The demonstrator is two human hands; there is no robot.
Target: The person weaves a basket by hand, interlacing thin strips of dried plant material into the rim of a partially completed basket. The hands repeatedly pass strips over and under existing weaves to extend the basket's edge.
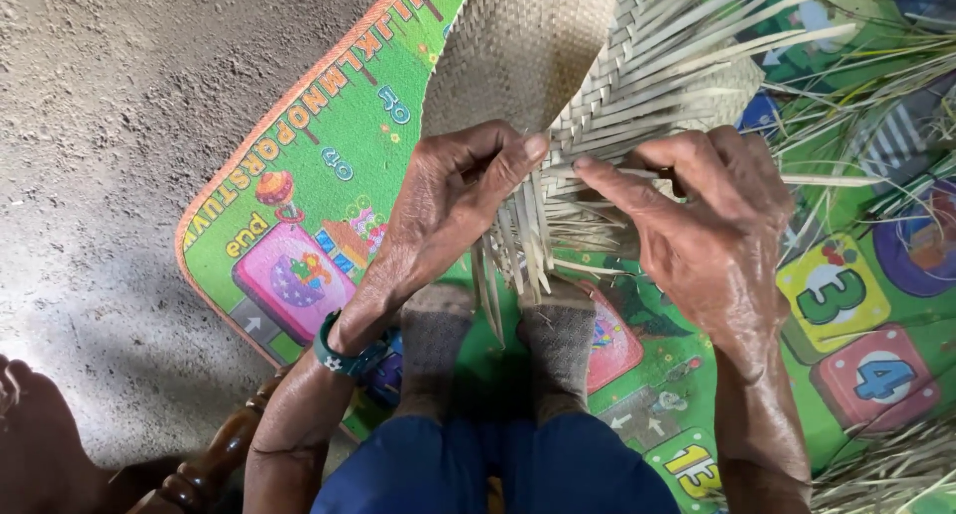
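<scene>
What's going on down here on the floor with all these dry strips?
A seated person is weaving a mat of pale dried leaf strips. The left hand pinches strips at the woven edge, and the right hand grips others beside it. Loose strip ends hang down between the hands, above the person's socked feet. It all sits over a colourful play mat, with more loose strips lying to the right.

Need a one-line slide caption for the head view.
Left hand and right hand pinch loose strips at the edge of a woven mat above a green play mat.
</scene>
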